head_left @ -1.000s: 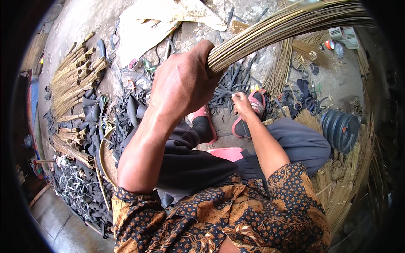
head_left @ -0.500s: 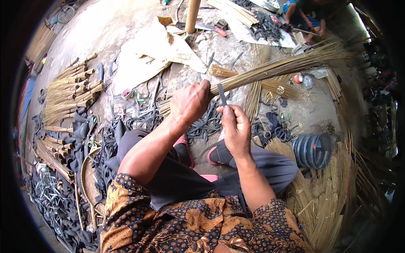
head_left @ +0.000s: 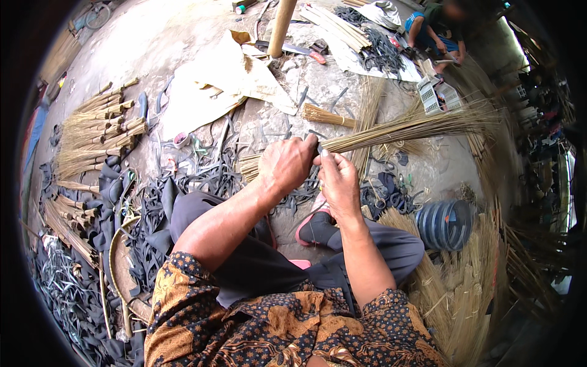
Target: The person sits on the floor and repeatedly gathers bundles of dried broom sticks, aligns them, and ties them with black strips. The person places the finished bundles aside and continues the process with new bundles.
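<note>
My left hand is closed round a long bundle of thin brown sticks, gripping it near its left end. The bundle lies across in front of me above my crossed legs, its thinner ends fanning out to the right. Right beside it, my right hand pinches a dark rubber strip against the bundle. Part of the strip is hidden behind my fingers, so I cannot tell how far it goes round the sticks.
Black rubber strips lie heaped at left. Finished-looking stick bundles stand in rows beyond. Loose sticks and a ribbed grey cylinder are at right. A knife lies near a post. Another person sits far right.
My right hand has moved up and left to my left hand, bringing the strip against the bundle. The bundle's right end has tipped lower, and the strip no longer sticks up.
</note>
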Tool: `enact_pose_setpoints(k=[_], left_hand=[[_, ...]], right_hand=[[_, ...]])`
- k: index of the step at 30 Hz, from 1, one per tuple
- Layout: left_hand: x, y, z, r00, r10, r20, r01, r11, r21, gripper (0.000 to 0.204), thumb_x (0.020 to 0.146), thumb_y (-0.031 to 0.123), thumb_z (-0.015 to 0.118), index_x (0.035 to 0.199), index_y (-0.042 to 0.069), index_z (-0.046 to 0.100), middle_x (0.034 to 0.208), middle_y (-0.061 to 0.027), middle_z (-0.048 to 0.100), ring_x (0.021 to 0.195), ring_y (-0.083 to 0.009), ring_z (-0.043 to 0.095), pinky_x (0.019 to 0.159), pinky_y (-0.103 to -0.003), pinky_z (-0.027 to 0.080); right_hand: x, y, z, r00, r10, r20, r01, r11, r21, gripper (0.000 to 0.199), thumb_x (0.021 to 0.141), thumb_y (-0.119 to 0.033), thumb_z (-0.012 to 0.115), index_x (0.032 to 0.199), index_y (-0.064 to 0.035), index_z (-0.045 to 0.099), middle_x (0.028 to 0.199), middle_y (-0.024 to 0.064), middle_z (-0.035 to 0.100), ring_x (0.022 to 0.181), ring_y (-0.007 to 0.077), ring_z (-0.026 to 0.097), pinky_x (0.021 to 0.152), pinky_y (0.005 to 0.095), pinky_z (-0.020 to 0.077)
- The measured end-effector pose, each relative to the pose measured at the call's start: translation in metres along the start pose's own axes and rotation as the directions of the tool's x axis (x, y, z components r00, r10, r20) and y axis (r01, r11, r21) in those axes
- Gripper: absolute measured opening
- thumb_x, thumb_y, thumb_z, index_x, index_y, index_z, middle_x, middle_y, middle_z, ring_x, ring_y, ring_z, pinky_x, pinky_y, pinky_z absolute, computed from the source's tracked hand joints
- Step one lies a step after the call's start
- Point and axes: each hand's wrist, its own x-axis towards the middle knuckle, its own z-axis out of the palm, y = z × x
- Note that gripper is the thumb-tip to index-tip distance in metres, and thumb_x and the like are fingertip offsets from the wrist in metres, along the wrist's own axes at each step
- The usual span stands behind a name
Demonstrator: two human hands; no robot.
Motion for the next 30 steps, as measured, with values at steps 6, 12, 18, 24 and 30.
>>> enact_pose_setpoints(k=[6,12,18,24,30], left_hand=[[-0.003,-0.018,-0.024,0.997,-0.057,0.043,0.064,0.983,-0.171,0.030,0.088,0.027,0.073,0.108,0.009,0.061,0.081,-0.0201,0.071,0.079,-0.0434,0.070,0.069,-0.053,0.055],[-0.033,0.000,-0.031,0.921,0.201,0.333,0.122,0.663,-0.739,0.032,0.090,0.022,0.082,0.110,0.003,0.065,0.072,0.0003,0.060,0.071,-0.0084,0.050,0.065,-0.029,0.045],[-0.032,0.005,-0.025,0.434,0.561,0.705,0.602,0.402,-0.690,0.031,0.092,0.034,0.081,0.097,0.007,0.066,0.066,0.0039,0.056,0.052,-0.0087,0.054,0.048,-0.026,0.042],[-0.028,-0.009,0.004,0.936,0.116,0.331,0.030,0.914,-0.404,0.047,0.089,0.044,0.079,0.100,0.002,0.062,0.075,-0.0204,0.068,0.074,-0.0415,0.069,0.069,-0.049,0.053],[-0.025,-0.017,0.036,0.983,-0.023,0.180,0.044,0.992,-0.115,0.028,0.091,0.031,0.067,0.092,0.003,0.064,0.078,-0.0230,0.070,0.077,-0.0435,0.071,0.068,-0.054,0.057]], right_hand=[[-0.041,0.020,-0.030,0.969,-0.115,0.220,0.163,0.962,-0.219,0.030,0.112,-0.030,0.050,0.102,-0.0040,0.063,0.072,-0.0037,0.054,0.063,0.0026,0.047,0.055,0.0207,0.0354],[-0.017,0.040,-0.075,0.909,-0.296,0.292,0.413,0.554,-0.723,0.011,0.103,-0.013,0.059,0.103,-0.0025,0.062,0.088,0.0150,0.071,0.079,0.0327,0.070,0.069,0.0391,0.0530],[0.011,0.022,-0.058,0.560,-0.540,0.628,0.823,0.280,-0.494,0.016,0.096,-0.018,0.064,0.109,-0.0081,0.064,0.098,0.0142,0.072,0.087,0.0345,0.072,0.074,0.0444,0.0555],[-0.014,-0.037,-0.047,0.958,0.096,0.271,0.245,0.220,-0.944,0.024,0.101,-0.024,0.057,0.113,-0.0087,0.071,0.106,0.0248,0.073,0.100,0.0463,0.069,0.085,0.0518,0.0544],[0.005,-0.033,-0.004,0.981,-0.128,0.148,0.196,0.602,-0.774,0.030,0.097,-0.029,0.066,0.109,-0.0018,0.072,0.086,0.0240,0.074,0.080,0.0375,0.075,0.074,0.0457,0.0570]])
